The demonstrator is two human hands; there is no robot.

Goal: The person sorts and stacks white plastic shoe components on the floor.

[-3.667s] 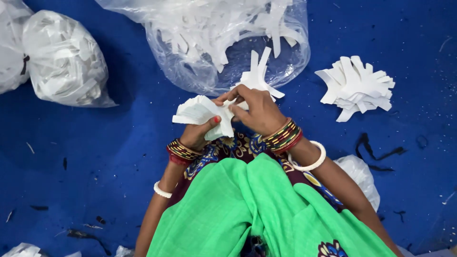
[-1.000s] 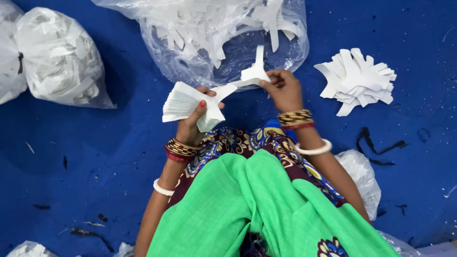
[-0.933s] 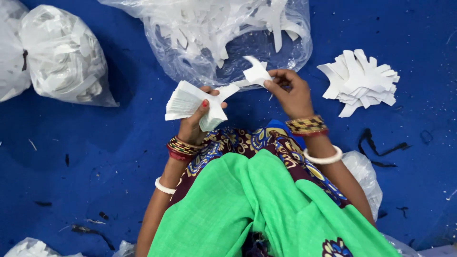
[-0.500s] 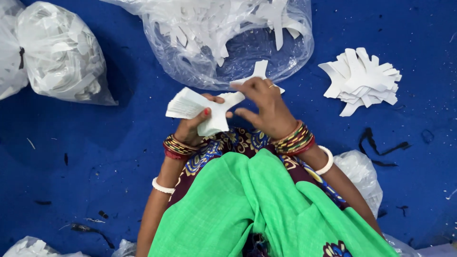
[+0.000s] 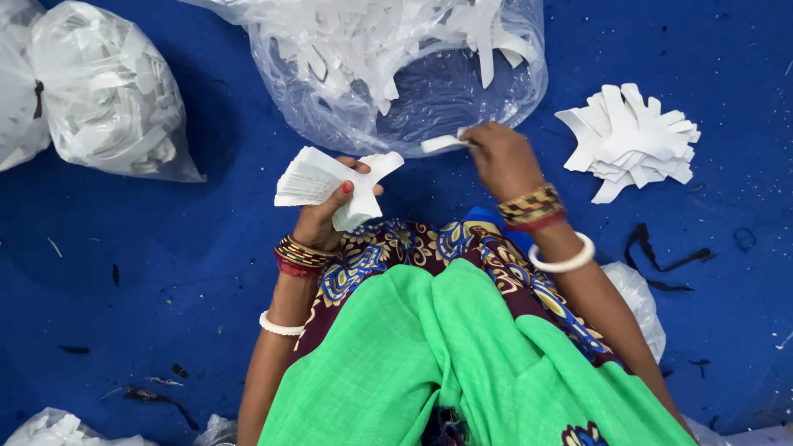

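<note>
Head view: left of the open clear bag [image 5: 429, 99] lies a tied bag [image 5: 116, 91]; the left hand [image 5: 330, 206] clamps a squared stack [image 5: 326, 177], the right hand [image 5: 500, 153] pinches one white cutout [image 5: 442, 143] at its mouth, and a fanned pile [image 5: 632, 140] lies to its right.

The right hand [image 5: 502, 157] has been drawn away from the left hand [image 5: 324, 216], where both were joined over the stack of white cut-outs [image 5: 330, 179] 0.5 s ago. It is now set apart, just below the rim of the open clear bag [image 5: 396, 124], and a single white cut-out [image 5: 442, 143] is pinched in its fingertips. The stack is now gripped by the left hand alone.
</note>
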